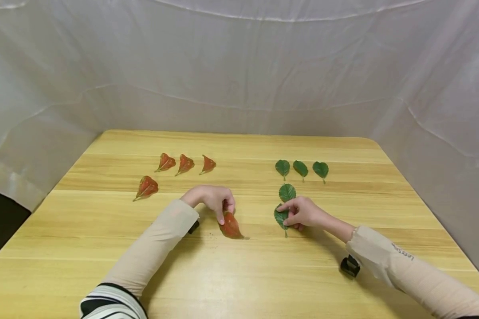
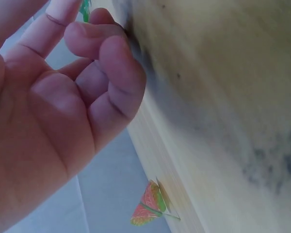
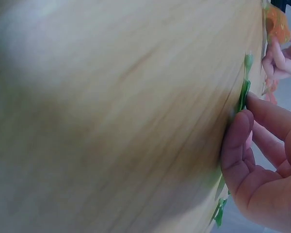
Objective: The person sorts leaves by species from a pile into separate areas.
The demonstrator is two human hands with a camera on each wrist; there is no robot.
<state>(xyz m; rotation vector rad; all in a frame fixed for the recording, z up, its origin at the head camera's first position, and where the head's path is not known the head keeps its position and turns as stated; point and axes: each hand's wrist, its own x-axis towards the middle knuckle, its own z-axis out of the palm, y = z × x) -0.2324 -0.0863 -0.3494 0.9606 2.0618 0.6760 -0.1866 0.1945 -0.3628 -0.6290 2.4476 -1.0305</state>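
In the head view my left hand (image 1: 215,199) pinches a red leaf (image 1: 231,227) by its upper end, over the middle of the table; the leaf's stem points right. My right hand (image 1: 305,212) holds a green leaf (image 1: 280,218) low at the tabletop, index finger on its upper part and thumb at its lower right edge. Just above that lies another green leaf (image 1: 287,192). Seen from the right wrist, the thumb and index finger meet the thin green leaf (image 3: 244,92). The left wrist view shows the curled left fingers but hides the pinched leaf.
Three red leaves (image 1: 186,164) form a row at the back left, with one more red leaf (image 1: 147,187) in front. Three green leaves (image 1: 300,169) line the back right. Pale curtains (image 1: 239,66) surround the wooden table (image 1: 239,283).
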